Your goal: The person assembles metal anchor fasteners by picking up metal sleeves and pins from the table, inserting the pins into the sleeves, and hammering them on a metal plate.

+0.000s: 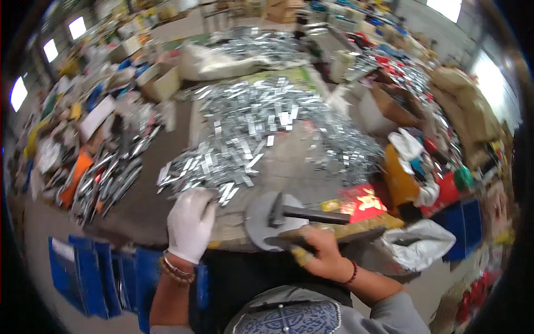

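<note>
My left hand (191, 225), in a white glove, is at the near edge of the bench, beside a spread of small flat silvery metal strips (236, 145). Its fingers are curled together; whatever they hold is hidden. Bare apart from a yellow wrap on one digit, my right hand (325, 257) is over the near rim of a round grey disc (258, 214). A blurred dark piece (286, 239) sticks out leftward from its closed fingers. Across the disc lies a hammer (317, 215), head on the disc and dark handle pointing right, just beyond my right hand.
Right of the disc is a red packet (364, 203); a yellow container (401, 175) stands beyond it. A white sack (417, 245) sits lower right. Blue bins (92, 275) hang along the near left. Long metal parts (114, 181) are heaped at left, near an open cardboard box (159, 80).
</note>
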The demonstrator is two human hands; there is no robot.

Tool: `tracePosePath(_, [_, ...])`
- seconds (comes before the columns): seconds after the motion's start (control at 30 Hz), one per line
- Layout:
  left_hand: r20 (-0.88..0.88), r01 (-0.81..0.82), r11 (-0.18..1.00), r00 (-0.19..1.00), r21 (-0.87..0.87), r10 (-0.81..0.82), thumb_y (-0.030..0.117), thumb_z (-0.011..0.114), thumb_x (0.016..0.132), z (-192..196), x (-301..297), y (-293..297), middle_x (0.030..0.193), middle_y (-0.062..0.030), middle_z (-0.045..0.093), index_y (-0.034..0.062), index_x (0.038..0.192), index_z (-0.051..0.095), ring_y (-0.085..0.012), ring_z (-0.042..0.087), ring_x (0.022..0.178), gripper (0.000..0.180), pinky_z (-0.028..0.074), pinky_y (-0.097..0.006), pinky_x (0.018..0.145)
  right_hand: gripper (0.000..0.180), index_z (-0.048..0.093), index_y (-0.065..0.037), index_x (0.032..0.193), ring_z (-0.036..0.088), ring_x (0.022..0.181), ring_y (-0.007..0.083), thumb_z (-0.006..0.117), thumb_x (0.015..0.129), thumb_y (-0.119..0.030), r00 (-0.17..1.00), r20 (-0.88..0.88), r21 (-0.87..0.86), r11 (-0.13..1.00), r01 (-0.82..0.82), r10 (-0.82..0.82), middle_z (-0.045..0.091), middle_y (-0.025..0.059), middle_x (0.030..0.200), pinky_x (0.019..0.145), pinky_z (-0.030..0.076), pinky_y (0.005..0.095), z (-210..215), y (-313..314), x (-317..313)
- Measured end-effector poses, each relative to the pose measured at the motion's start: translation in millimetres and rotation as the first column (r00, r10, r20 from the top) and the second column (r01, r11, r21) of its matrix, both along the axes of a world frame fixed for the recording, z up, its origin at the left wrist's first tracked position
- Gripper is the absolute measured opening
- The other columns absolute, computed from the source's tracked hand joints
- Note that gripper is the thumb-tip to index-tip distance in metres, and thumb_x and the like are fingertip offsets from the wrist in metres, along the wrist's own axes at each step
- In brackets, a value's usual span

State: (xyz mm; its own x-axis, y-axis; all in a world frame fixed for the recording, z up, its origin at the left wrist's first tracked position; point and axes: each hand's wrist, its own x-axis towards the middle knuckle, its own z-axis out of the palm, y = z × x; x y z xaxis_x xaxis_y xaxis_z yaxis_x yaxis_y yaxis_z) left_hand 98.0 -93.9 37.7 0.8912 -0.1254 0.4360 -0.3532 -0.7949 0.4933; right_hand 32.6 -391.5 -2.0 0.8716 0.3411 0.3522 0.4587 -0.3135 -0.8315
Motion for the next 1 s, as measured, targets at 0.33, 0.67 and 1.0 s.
tracePosePath(0.33, [-0.198,0.037,0.991,0.98,0.131,-0.01,0.007,0.07,0.091,-5,19,-7,0.11,-0.0166,0.071,0.0071,0.127,0.069,-0.0351,0.07,0.1,0.037,0.056,-0.044,0.089,0.023,0.069,-0.006,0.11,0.068,0.08,0.0374,0.073,0.088,-0.009,0.955,0.169,-0.311,0.906,0.285,-0.243,0.064,0.0138,0.091,0.069,0.055,0.047,37,-56,1])
tracePosePath(0.67, [-0.528,-0.171,0.637,0.735,-0.752,-0.425,-0.008,0.061,0.098,-6,-32,-34,0.121,-0.0115,0.062,-0.0055,0.116,0.064,-0.0215,0.073,0.101,0.018,0.065,-0.031,0.079,0.009,0.071,-0.011,0.093,0.069,0.099,0.029,0.067,0.086,-0.011,0.893,0.429,-0.76,0.481,0.437,-0.134,0.061,0.0098,0.101,0.079,0.058,0.0434,34,-127,92])
tracePosePath(1.0, [-0.069,0.25,0.938,0.959,-0.24,-0.273,-0.007,0.078,0.084,-20,-53,-56,0.097,-0.0119,0.067,0.0001,0.1,0.077,-0.0253,0.067,0.088,0.017,0.053,-0.035,0.075,0.017,0.067,-0.009,0.099,0.067,0.086,0.0299,0.071,0.083,-0.008,0.942,0.333,-0.519,0.842,0.15,0.038,0.059,0.0097,0.09,0.069,0.055,0.0423,40,-30,21])
